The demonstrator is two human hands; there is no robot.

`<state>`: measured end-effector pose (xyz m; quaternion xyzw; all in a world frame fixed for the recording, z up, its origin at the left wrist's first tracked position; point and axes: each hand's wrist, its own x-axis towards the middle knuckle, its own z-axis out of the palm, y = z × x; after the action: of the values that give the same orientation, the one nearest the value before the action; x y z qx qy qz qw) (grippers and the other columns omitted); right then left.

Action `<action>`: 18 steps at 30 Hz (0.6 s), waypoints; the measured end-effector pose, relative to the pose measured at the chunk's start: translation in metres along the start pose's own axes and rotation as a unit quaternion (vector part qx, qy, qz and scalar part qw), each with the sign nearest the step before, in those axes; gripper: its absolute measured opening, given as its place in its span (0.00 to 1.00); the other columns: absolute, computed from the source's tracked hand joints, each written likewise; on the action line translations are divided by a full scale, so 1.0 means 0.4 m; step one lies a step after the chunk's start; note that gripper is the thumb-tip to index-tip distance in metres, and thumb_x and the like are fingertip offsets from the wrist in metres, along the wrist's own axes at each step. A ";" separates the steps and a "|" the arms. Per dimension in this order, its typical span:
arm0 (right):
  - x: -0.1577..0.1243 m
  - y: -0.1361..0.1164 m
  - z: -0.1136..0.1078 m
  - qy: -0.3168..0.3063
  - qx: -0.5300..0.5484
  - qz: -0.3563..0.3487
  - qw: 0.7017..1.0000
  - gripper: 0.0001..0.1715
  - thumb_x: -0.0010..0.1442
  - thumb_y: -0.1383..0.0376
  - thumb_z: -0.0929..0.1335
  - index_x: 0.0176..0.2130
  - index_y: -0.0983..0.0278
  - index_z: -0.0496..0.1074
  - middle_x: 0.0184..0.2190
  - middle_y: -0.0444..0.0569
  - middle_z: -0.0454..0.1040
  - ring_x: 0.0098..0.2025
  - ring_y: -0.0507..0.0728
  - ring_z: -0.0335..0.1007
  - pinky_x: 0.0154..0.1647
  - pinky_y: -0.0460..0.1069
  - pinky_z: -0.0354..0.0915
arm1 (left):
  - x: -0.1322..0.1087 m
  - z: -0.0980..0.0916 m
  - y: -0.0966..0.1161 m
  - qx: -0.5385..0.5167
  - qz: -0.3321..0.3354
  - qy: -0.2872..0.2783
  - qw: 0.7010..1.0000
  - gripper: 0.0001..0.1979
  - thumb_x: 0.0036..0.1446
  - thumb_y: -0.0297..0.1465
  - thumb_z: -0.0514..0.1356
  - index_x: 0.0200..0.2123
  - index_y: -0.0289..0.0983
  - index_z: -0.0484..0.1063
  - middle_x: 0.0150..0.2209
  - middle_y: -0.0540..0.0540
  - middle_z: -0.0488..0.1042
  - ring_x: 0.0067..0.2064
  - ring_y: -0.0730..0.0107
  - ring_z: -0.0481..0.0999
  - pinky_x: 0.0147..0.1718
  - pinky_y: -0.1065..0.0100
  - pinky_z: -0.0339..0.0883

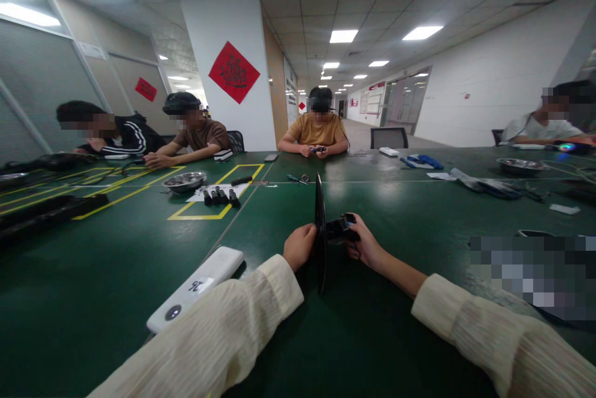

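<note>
Cream sleeves (233, 314) lead to the right hand (365, 244), its fingers closed around a black bracket (341, 230) at the right side of a thin black panel (320, 233), and to the left hand (299, 248), curled against the panel's left face, its grip uncertain. Seen edge-on, the panel is upright between both hands, over the green table (279, 339). Farther out lie a white oblong device (198, 289), black cylindrical parts (222, 197) on paper (195, 195) and a metal bowl (185, 182).
</note>
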<state>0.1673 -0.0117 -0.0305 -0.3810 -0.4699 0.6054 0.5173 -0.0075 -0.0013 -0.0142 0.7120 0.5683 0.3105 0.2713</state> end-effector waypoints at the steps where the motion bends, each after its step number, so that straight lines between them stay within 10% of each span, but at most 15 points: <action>1: 0.000 0.000 0.000 0.001 0.001 -0.001 1.000 0.24 0.47 0.54 0.62 0.43 0.57 0.53 0.16 0.33 0.57 0.12 0.46 0.48 0.08 0.39 0.44 | 0.001 0.001 -0.001 -0.001 0.001 -0.001 1.000 0.19 0.58 0.35 0.45 0.30 0.35 0.73 0.34 0.41 0.77 0.38 0.61 0.73 0.37 0.65 0.63; 18: -0.001 0.000 0.000 0.003 0.004 0.004 1.000 0.24 0.48 0.55 0.62 0.44 0.57 0.53 0.16 0.33 0.56 0.12 0.45 0.49 0.09 0.39 0.44 | -0.002 -0.002 0.000 -0.031 -0.005 -0.004 0.999 0.18 0.57 0.37 0.46 0.30 0.34 0.73 0.30 0.45 0.76 0.35 0.63 0.73 0.37 0.66 0.63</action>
<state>0.1676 -0.0122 -0.0305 -0.3833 -0.4643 0.6080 0.5175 -0.0083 -0.0021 -0.0139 0.7016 0.5608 0.3238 0.2972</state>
